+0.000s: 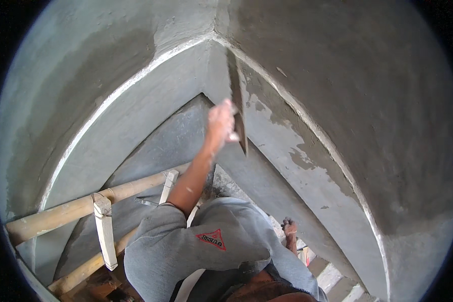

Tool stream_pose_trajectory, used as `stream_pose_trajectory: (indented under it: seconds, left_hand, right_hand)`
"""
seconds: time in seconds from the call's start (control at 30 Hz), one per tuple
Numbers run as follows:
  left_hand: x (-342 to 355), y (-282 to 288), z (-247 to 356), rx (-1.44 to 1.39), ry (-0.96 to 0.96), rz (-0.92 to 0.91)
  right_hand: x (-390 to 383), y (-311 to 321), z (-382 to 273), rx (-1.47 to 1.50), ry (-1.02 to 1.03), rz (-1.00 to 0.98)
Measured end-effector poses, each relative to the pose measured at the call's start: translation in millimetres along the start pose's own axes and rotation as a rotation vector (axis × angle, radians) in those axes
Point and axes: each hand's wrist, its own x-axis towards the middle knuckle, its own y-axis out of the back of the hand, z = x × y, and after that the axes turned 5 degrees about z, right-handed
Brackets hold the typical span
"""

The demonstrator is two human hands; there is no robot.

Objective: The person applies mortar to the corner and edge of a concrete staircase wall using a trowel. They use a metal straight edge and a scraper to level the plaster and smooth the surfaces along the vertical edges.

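Note:
My left hand [220, 123], dusted with pale plaster, is closed around the grip of a plastering trowel [238, 100]. The trowel's long flat blade shows nearly edge-on, against the grey plaster band [274, 118] just right of the corner. Damp dark patches mix with lighter ones on that band. My right hand [289, 227] is low at my right side, fingers a little apart, with dark fingertips. No tool shows in it. My left hand is slightly blurred.
A pale ridge [317, 132] runs along both walls and meets at the corner. Below the band is a stepped ledge [287, 186]. Bamboo poles [136, 189] tied to a white wooden post [104, 231] stand at left. Rubble and blocks [329, 277] lie at lower right.

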Motion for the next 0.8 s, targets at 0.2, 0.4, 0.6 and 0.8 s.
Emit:
stream_pose_trajectory:
  seconds: [0.2, 0.4, 0.6, 0.8]
  left_hand:
    - [57.8, 1.8, -63.0, 0.753, -1.508, 0.109]
    - [-75.8, -55.1, -78.5, 0.637, -0.660, -0.599]
    - [-27.6, -9.1, -53.8, 0.572, -0.895, -0.327]
    - [38.2, -17.5, 29.9, 0.679, -1.050, -0.035]
  right_hand:
    - [-4.2, -0.3, 9.3, -0.139, 0.077, -0.049]
    - [1.8, -1.3, 49.3, -0.055, 0.047, -0.060]
    - [-10.3, -2.5, 19.2, 0.043, -0.048, 0.034]
    - [-21.8, -0.5, 101.9, -0.374, 0.205, -0.054]
